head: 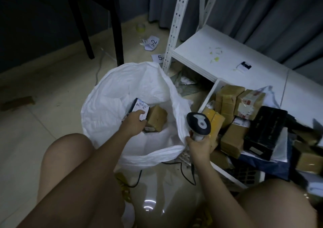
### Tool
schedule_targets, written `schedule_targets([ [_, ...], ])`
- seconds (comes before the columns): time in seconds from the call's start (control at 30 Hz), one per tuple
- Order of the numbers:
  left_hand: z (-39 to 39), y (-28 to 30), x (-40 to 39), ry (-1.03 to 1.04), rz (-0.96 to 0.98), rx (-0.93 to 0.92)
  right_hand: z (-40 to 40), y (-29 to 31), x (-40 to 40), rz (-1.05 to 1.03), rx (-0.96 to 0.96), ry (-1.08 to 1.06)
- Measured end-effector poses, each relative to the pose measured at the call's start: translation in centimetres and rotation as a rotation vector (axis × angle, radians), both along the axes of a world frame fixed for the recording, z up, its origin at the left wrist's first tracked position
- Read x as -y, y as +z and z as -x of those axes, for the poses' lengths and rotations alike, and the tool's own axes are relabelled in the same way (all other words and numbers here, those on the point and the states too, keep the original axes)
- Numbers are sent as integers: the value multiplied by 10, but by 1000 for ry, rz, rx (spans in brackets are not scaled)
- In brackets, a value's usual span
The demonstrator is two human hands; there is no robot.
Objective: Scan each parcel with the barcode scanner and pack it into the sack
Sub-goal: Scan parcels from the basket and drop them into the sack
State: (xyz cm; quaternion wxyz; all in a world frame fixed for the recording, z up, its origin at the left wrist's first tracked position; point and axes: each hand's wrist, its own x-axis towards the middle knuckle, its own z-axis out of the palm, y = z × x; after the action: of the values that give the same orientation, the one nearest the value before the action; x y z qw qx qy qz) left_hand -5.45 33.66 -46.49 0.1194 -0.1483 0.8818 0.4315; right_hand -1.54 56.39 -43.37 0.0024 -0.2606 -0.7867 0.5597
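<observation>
A white sack [111, 95] stands open on the floor. Inside its mouth, my left hand [135, 121] holds a dark parcel with a white label [139, 108] just above a brown cardboard parcel [157, 117] lying in the sack. To the right of the sack, my right hand [198, 144] grips the handle of the black and grey barcode scanner [199, 123] and also touches the sack's rim. Its head points up and away. A heap of brown and black parcels [232, 109] lies to the right.
A white metal shelf unit [218, 60] stands behind the heap, with a slotted upright [174, 25]. Black chair legs [117, 27] stand at the back left. Numbered paper slips [152, 43] and a tape roll [140, 27] lie on the tiled floor. The scanner cable [187, 175] trails between my knees.
</observation>
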Motion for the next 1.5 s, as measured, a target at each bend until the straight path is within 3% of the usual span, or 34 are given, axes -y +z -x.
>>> schedule_targets([
  [0.3,-12,2,54,186,168,141,-2,8,-1,-79,19,93],
  [0.57,25,-20,98,289,208,174,105,41,52,-174,-58,237],
  [0.77,69,-49,129,314,415,178,189,25,94,-242,51,309],
  [0.97,102,-80,169,313,547,198,246,-6,102,-461,172,308],
  [1.07,107,-100,182,328,541,265,258,-18,93,-465,260,281],
  [1.17,109,-112,189,389,399,346,257,-26,86,-497,291,252],
  [1.33,112,-95,182,404,347,150,244,-24,85,-460,221,232],
  [1.5,116,-15,151,405,248,-187,221,20,81,-346,44,257],
])
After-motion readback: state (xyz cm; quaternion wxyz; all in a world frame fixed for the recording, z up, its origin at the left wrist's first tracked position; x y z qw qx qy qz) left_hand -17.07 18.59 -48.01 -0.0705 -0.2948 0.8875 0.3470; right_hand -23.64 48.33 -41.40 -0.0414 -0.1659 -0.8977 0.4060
